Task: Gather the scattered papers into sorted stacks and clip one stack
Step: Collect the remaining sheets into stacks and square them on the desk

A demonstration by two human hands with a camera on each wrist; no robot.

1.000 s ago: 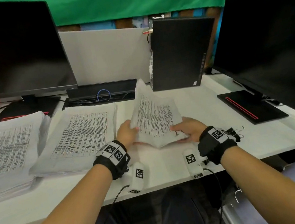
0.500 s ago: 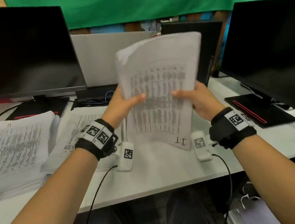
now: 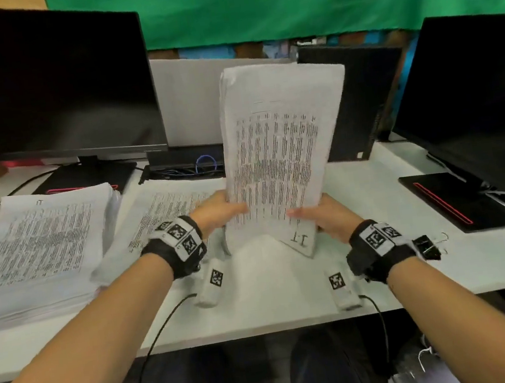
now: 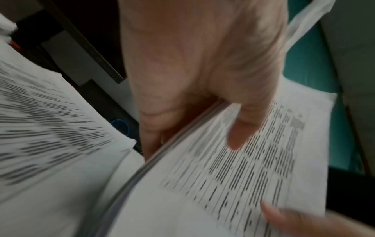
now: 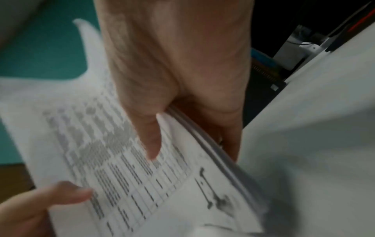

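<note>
A thin stack of printed sheets (image 3: 275, 156) stands on its short edge on the white desk (image 3: 273, 297), upside down, its "1-1" label at the bottom. My left hand (image 3: 219, 214) grips its left edge and my right hand (image 3: 321, 214) grips its right edge, thumbs on the front. The left wrist view has the thumb (image 4: 241, 128) on the held stack (image 4: 233, 176), fingers behind. The right wrist view has my thumb (image 5: 150, 136) on the same stack (image 5: 121, 160). Two other stacks lie flat: a thick stack (image 3: 38, 246) far left and a thinner stack (image 3: 158, 215) beside it. A black binder clip (image 3: 426, 248) lies by my right wrist.
Black monitors stand at the back left (image 3: 40, 80) and the right (image 3: 474, 94), with a dark computer case (image 3: 357, 99) behind the held stack. A black monitor base (image 3: 459, 201) with a red stripe lies at the right. Cables trail off the desk's front edge.
Both hands raised the stack from lying on the desk to upright, then lowered it until its bottom edge meets the desk. The flat stacks have not moved.
</note>
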